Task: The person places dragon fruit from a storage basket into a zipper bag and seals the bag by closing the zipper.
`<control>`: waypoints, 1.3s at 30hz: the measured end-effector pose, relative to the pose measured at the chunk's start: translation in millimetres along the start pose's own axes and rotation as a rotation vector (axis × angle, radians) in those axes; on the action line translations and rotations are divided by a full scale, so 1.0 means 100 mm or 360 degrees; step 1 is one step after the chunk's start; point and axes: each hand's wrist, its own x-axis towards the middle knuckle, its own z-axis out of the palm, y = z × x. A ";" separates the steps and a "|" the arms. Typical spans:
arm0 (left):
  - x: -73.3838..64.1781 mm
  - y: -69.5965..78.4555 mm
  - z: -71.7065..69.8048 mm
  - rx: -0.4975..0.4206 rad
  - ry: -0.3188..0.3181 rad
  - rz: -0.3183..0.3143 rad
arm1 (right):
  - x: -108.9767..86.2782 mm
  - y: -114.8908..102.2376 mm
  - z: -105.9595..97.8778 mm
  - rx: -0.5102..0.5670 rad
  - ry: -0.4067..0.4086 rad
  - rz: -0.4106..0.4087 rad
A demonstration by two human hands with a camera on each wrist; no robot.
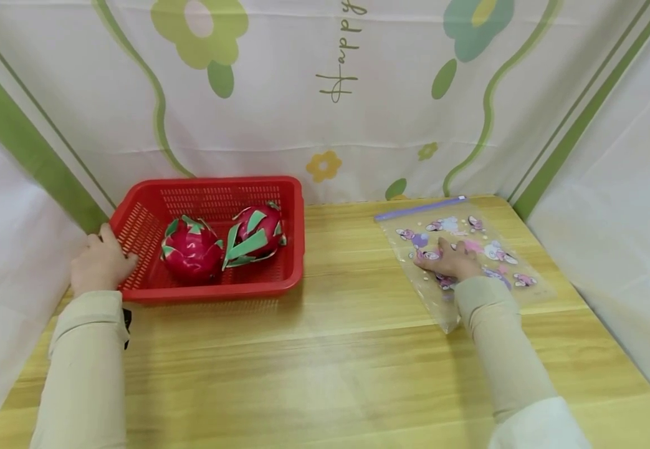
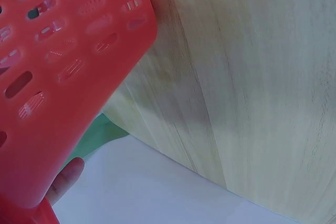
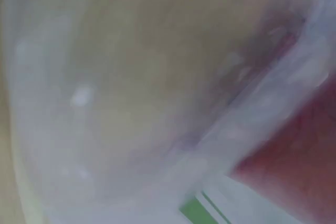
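My left hand (image 1: 100, 260) grips the left rim of a red plastic basket (image 1: 207, 292). In the left wrist view, the slotted wall of the basket (image 2: 79, 87) fills the upper left, and a fingertip (image 2: 69, 176) shows beside its rim. Two dragon fruits, one at left (image 1: 191, 254) and one at right (image 1: 262, 229), lie inside the basket, pink-red with green leaf tips. My right hand (image 1: 455, 260) rests on a clear printed zip bag (image 1: 490, 234), thumb and fingers spread. Blurred plastic of the bag (image 3: 131, 77) fills most of the right wrist view.
Both things lie on a wood-grain table (image 1: 302, 362), toward its back edge. A white curtain (image 1: 280, 112) with flower prints hangs behind, and white cloth (image 1: 616, 162) closes in the sides. The bag's purple zip strip (image 1: 420, 208) faces the back.
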 end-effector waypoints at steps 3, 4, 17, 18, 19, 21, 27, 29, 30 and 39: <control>-0.01 0.00 0.00 0.0000 0.0000 -0.0004 | 0.00 0.00 0.00 -0.0025 -0.0004 -0.0027; -0.01 -0.01 0.00 0.0000 -0.0001 -0.0005 | 0.00 0.00 0.00 -0.0020 -0.0015 -0.0035; -0.03 -0.03 0.02 0.0004 -0.0033 -0.0025 | -0.01 -0.01 -0.07 -0.0102 -0.0027 -0.0158; -0.03 -0.04 0.02 0.0008 -0.0035 -0.0027 | 0.02 -0.01 -0.06 -0.0104 0.0023 -0.0126; -0.03 -0.04 0.03 0.0012 -0.0039 -0.0029 | 0.04 -0.01 -0.05 -0.0100 0.0080 -0.0093; -0.02 -0.04 0.04 0.0017 -0.0043 -0.0032 | 0.07 -0.01 -0.02 -0.0066 0.0183 0.0005; -0.02 -0.02 0.04 0.0008 -0.0027 -0.0032 | 0.09 -0.03 0.02 0.0000 0.0290 0.0187; -0.02 -0.01 0.04 -0.0002 -0.0005 -0.0029 | 0.07 -0.04 0.02 -0.0014 0.0311 0.0194; -0.02 0.00 0.03 -0.0007 0.0005 -0.0028 | 0.07 -0.04 0.02 -0.0025 0.0320 0.0190; -0.01 0.00 0.01 0.0000 0.0027 -0.0021 | 0.02 -0.04 -0.01 -0.0020 0.0075 0.0055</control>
